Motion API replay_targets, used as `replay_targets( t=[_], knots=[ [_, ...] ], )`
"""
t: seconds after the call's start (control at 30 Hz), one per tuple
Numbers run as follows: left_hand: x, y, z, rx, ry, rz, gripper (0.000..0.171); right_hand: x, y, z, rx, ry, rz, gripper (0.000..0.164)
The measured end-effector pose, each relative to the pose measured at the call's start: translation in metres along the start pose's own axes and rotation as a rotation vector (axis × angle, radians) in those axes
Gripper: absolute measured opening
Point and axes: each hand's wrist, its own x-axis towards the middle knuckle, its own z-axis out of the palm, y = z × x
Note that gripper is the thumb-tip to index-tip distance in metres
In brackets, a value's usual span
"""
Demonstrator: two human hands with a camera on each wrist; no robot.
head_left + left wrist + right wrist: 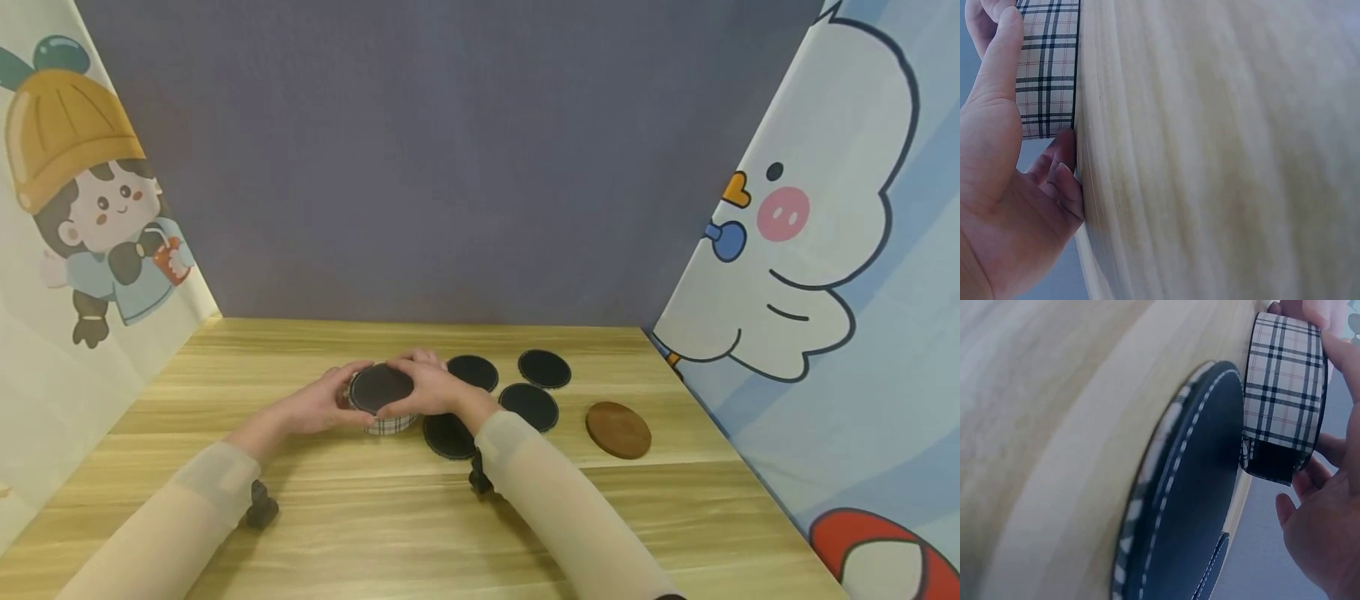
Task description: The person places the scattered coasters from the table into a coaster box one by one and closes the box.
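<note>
Between my hands is a round coaster holder (381, 388) with a black top and a black, white and red plaid side. My left hand (322, 406) grips it from the left; in the left wrist view its thumb lies along the plaid wall (1047, 69). My right hand (429, 390) grips the opposite side, fingers bent round the far edge. In the right wrist view the holder's wall (1285, 381) has a dark cut-out (1272, 461) low on it. Right beside the holder, partly under my right wrist, lies a black coaster (447, 437) with white stitching and a plaid underside edge.
More black round coasters, one behind my right hand (474, 372), one farther back (545, 368) and one nearer (529, 407), lie to the right. A brown round disc (618, 430) lies beyond them. A grey panel (435, 167) closes off the back of the wooden table (360, 533).
</note>
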Motion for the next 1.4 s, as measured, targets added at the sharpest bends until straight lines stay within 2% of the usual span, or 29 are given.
replay_targets(
  t=[0.47, 0.73, 0.97, 1.17, 1.4],
  knots=[
    [0.002, -0.008, -0.001, 0.027, 0.023, -0.024, 0.108, -0.003, -0.001, -0.004, -0.002, -0.031, 0.012, 0.095],
    [0.002, -0.007, -0.001, 0.01, 0.006, -0.024, 0.109, -0.002, 0.003, -0.002, -0.036, -0.036, -0.015, 0.079],
    [0.002, -0.006, 0.0, 0.028, 0.012, -0.027, 0.11, -0.007, 0.008, -0.005, -0.018, -0.028, -0.015, 0.071],
    [0.004, -0.004, 0.001, 0.022, 0.023, -0.006, 0.112, -0.024, 0.02, -0.016, 0.089, -0.006, -0.025, 0.063],
    [0.004, -0.004, 0.001, 0.032, 0.041, 0.011, 0.112, -0.061, 0.042, -0.03, 0.19, -0.005, -0.087, 0.051]
  ],
)
